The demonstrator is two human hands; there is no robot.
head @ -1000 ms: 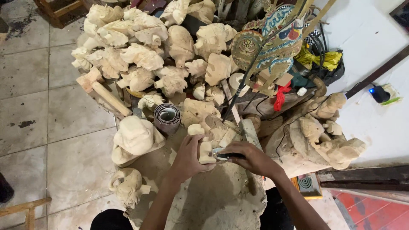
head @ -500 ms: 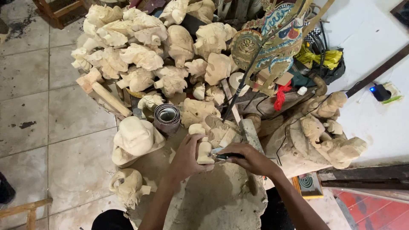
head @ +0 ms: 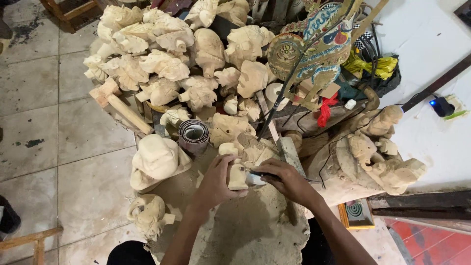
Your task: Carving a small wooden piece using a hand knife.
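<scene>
- Tiled floor (head: 44,147) on the left, a heap of pale carvings (head: 162,64) above it.
- Left hand (head: 216,184) – fingers wrapped round a small carving (head: 237,176), holding it upright over a dusty wood block (head: 255,230).
- Right hand (head: 287,179) – fingers pinching a knife (head: 255,177), its tip touching the small carving.
- Painted puppet (head: 319,44) up right, white wall (head: 431,142) beyond.

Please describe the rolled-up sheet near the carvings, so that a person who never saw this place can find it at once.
Start from the big heap of pale wooden carvings on the tiled floor. At its near edge, just beyond the left hand, stands a coiled roll of sheet material, maybe sandpaper. It is the only dark, grey-brown spiral among cream-coloured carved figures, beside a large rounded carving.
</scene>
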